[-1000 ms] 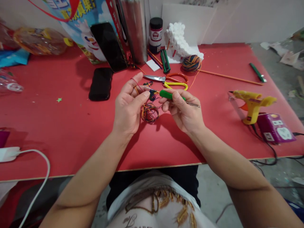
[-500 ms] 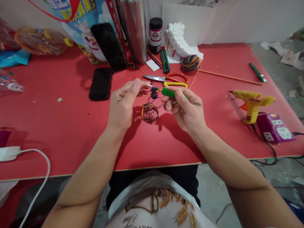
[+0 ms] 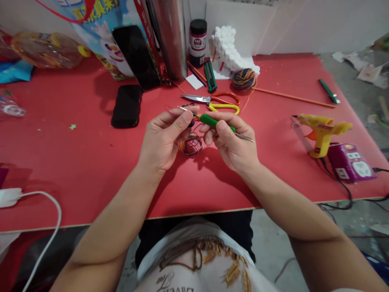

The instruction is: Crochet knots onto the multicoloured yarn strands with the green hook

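My right hand (image 3: pixel 234 140) is closed round the green handle of a crochet hook (image 3: pixel 209 120), whose thin metal shaft points left across my left fingers. Thumb and forefinger of my left hand (image 3: pixel 165 140) pinch a small dark piece of multicoloured yarn work (image 3: pixel 192 117) at the shaft; the fingers hide most of it. A loose coil of multicoloured yarn (image 3: pixel 192 145) lies on the table just below the hands. Beyond the hands rest scissors (image 3: pixel 212 101) with one red and one yellow handle loop.
On the red table (image 3: pixel 91 174) stand a steel flask (image 3: pixel 172 40), a dark jar (image 3: pixel 198 42) and a phone (image 3: pixel 136 56) leaning upright. A yarn ball (image 3: pixel 244 79) lies by a white model (image 3: pixel 227 48). To the right are a yellow glue gun (image 3: pixel 322 132) and a purple box (image 3: pixel 351 162).
My left hand has moved right along the hook, and its thumb now covers the loops on the shaft. My right hand with the hook has shifted slightly left.
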The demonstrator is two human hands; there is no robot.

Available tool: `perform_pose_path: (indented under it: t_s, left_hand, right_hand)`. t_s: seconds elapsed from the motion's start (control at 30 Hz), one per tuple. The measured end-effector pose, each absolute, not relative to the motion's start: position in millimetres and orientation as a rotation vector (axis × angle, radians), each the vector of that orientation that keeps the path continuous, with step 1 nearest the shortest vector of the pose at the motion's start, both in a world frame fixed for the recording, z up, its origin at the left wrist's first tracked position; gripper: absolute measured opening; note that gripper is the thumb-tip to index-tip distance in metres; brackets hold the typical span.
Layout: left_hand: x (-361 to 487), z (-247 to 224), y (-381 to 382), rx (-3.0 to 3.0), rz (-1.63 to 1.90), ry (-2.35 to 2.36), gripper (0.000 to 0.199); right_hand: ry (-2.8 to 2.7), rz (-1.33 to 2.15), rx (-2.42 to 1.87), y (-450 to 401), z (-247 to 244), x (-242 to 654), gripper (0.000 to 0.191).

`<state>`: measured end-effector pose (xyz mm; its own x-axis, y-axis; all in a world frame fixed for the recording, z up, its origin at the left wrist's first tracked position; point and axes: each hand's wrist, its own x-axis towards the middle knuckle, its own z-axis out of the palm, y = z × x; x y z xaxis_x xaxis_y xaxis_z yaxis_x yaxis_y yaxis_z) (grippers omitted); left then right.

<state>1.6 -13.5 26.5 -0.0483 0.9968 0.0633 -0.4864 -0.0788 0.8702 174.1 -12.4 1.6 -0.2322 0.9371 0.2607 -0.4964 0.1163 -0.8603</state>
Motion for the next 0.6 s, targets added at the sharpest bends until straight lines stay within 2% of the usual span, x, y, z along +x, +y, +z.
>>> perform_pose_path:
  t_s: [0.1,0.2,0.33,0.47,0.53,0.6]
  left_hand:
    - [2,28,-15,0.849,1.502,0.786,0.022]
    - [-2,32,-14,0.831,1.531,0.768,0.013]
    - [-12,42,-9,0.703,1.519,0.819,0.032]
    - [-20,56,-5,0.528,1.485,0.803,0.051]
    - [-22,64,-5,0.456,1.457,0.749,0.051]
    - [-24,71,-5,0.405,1.419,0.711,0.044]
  right_hand:
    - [-1.219,1.427,-0.532,-16,1,174,0.026]
    - [-1.416,1.328,-0.602,-13,2,181,0.042]
    - [-1.680,1.070,-0.893,4,-2,198,0.058]
    - [-2.001,0.887,-1.126,17,-14,205,0.082]
    - [-2.167,0.848,-1.159,18,-20,201,0.085]
    - [-2.265,0.773,-1.217,18,-24,195,0.075]
